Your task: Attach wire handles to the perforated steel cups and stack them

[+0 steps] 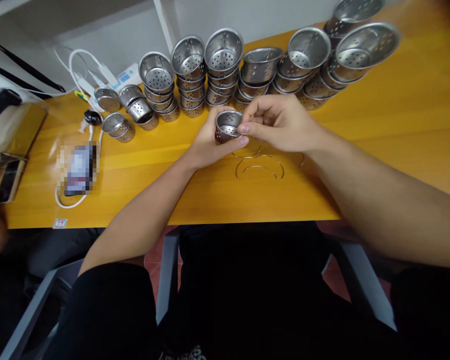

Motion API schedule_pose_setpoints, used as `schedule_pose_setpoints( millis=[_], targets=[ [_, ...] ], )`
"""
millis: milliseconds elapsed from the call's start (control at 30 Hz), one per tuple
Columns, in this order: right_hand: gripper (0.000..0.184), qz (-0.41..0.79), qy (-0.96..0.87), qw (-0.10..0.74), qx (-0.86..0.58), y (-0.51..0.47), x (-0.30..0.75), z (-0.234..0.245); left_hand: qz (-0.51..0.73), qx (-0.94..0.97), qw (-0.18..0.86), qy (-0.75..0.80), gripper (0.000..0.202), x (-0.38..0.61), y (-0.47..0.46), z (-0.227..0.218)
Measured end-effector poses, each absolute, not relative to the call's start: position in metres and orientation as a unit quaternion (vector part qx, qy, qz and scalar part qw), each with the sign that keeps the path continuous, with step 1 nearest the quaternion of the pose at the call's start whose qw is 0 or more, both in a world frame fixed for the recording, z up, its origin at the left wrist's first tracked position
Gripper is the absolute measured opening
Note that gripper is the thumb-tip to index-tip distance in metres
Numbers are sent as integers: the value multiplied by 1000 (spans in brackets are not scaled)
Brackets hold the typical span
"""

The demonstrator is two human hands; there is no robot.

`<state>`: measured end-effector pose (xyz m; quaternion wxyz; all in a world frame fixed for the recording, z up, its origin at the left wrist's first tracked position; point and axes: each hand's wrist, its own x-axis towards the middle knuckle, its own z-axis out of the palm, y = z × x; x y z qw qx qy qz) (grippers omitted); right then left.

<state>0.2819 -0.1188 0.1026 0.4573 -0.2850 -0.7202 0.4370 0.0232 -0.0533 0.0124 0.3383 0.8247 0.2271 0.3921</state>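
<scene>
My left hand [210, 142] is wrapped round a small perforated steel cup [227, 125], held just above the yellow table [210, 190]. My right hand [281, 122] pinches at the cup's right rim with thumb and fingertips pressed together. What the pinch holds is too small to make out. Several thin wire bails [260, 167] lie on the table right below both hands.
Stacks of the same perforated steel cups [225, 65] line the table's far edge, some tilted at the right [363, 47]. A few loose cups [118, 125] sit at the left near white cables [82, 70], a blurred-out phone [78, 170] and a brown box [13, 132].
</scene>
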Motion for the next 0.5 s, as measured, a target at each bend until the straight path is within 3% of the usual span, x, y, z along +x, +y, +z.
schedule_pose_setpoints(
  millis=[167,500],
  targets=[
    [71,402,-727,467,-303,-122,278,107,394,826,331,231,78,28,-58,13],
    [73,435,-701,472,-310,-125,274,105,393,833,323,219,89,28,-56,13]
  ],
)
